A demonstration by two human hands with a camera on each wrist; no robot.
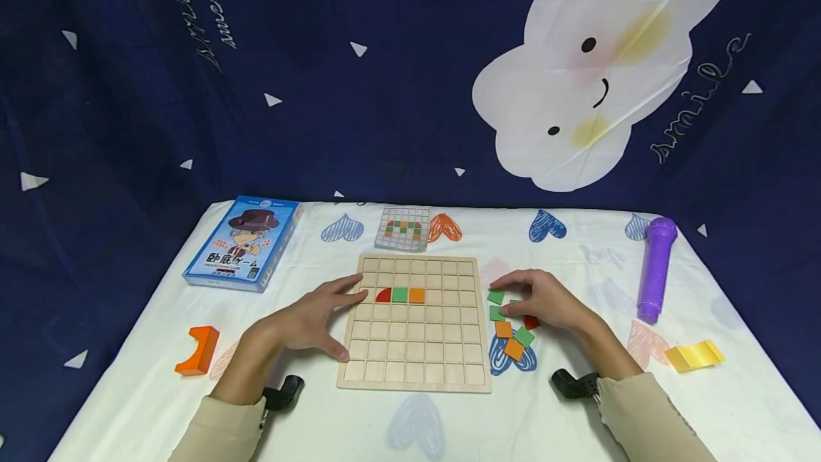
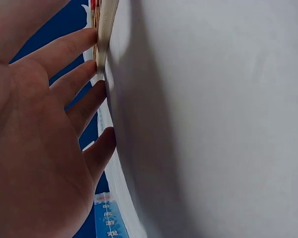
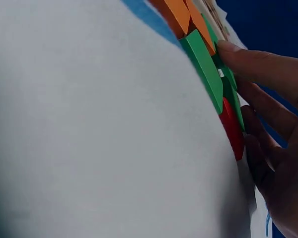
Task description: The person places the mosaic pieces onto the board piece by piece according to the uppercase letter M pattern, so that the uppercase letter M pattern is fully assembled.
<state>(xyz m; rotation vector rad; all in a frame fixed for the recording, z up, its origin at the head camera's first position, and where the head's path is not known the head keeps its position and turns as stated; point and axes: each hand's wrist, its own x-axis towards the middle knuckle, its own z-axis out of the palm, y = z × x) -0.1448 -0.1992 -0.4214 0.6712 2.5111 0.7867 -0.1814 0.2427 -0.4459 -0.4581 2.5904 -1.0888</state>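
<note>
Nearest the head camera are two beige sleeves, and from them the left hand (image 1: 308, 319) lies flat with straight fingers against the left edge of the wooden grid board (image 1: 415, 323), steadying it, while the right hand (image 1: 545, 300) hovers with loosely bent fingers over a cluster of loose tiles (image 1: 509, 330) just right of the board; whether it already pinches one I cannot tell. On the board, ahead of the left fingertips, sit a red quarter-circle tile (image 1: 383, 296), a green tile (image 1: 400, 295) and an orange tile (image 1: 417, 295) in a row. A pattern card (image 1: 403, 228) stands beyond the board. To do this well, the left hand should keep holding the frame while the right lifts one tile cleanly, without dragging its neighbours. Open worktop (image 1: 160, 398) lies behind both wrists; a blue game box (image 1: 244, 242) and an orange block (image 1: 200, 350) sit well left, a purple microphone toy (image 1: 657, 268) and a yellow block (image 1: 694, 355) well right. The left wrist view shows straight fingers (image 2: 72, 49) touching the board's edge (image 2: 105, 29). The right wrist view shows fingers (image 3: 258, 64) resting on a green tile's (image 3: 203, 67) far side, a red piece (image 3: 232, 126) beneath them.
</note>
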